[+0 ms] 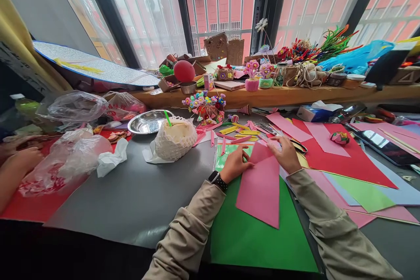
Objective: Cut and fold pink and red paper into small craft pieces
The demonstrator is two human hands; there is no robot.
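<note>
A pink sheet of paper lies slanted over a green sheet in front of me. Its upper part seems folded over. My left hand, with a black watch on the wrist, pinches the paper's left edge with curled fingers. At the upper right corner, my right hand grips the same paper between thumb and fingers. Just beyond my hands are folded yellow paper strips and pink strips. A black-handled pair of scissors lies partly hidden behind my right hand.
A foam-netted coconut with a green straw stands left, beside a metal plate. Another person's hand is at far left near plastic bags. Red paper and a phone lie right. Craft flowers stand behind.
</note>
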